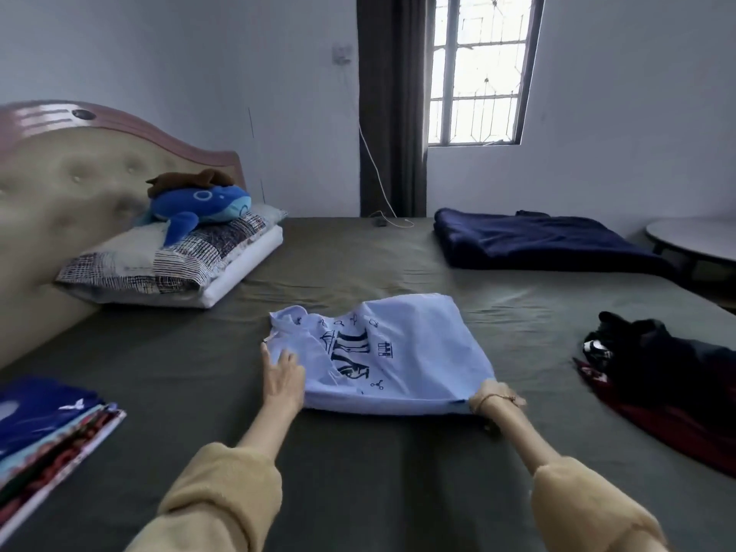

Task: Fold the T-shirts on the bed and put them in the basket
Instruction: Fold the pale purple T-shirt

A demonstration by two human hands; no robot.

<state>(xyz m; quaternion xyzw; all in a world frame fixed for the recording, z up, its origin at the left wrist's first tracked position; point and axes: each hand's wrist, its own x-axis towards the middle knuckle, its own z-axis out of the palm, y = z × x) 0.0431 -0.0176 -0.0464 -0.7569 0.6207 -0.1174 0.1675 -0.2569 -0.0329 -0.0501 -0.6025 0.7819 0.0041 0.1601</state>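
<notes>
The bed carries everything: a white T-shirt lies part-folded at its middle, directly in front of you, and a dark heap of clothes waits at your right. No basket shows in this view. You look to be mid-fold. Your left hand rests flat on the shirt's left edge, fingers straight. Your right hand grips the near right corner, though its fingers are mostly hidden. Next, carry that corner across while the left pins the crease.
</notes>
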